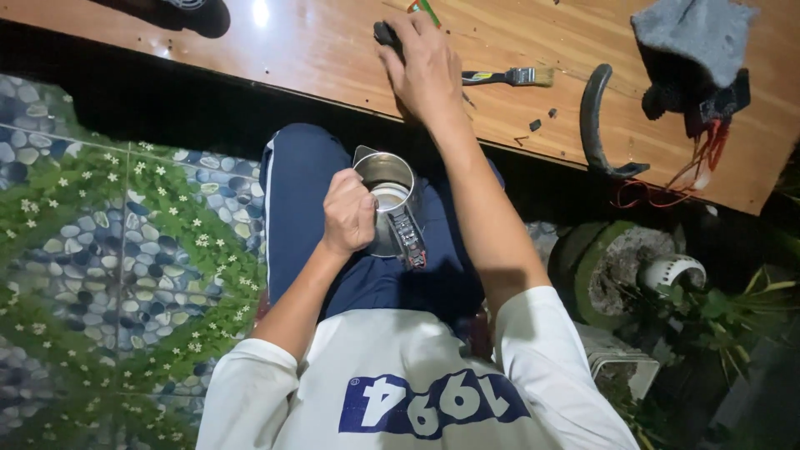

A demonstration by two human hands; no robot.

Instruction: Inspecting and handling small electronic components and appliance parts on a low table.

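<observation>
Surface: varnished brown wooden table (pixel 317 50), edge running diagonally across the upper frame.
Directly on it:
- small paintbrush with black handle and pale bristles (pixel 510 77);
- curved black plastic handle-shaped piece (pixel 593 117);
- grey cloth over a dark part with red wires (pixel 696 50);
- small black fragments (pixel 535 125);
- dark object at top left (pixel 196 12), partly cut off.

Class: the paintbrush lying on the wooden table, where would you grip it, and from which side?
Grip the paintbrush by its dark handle, coming from above. It lies flat on the table, bristles pointing right, and the right hand covers the handle's left end, so take the bare stretch beside the ferrule.
</observation>
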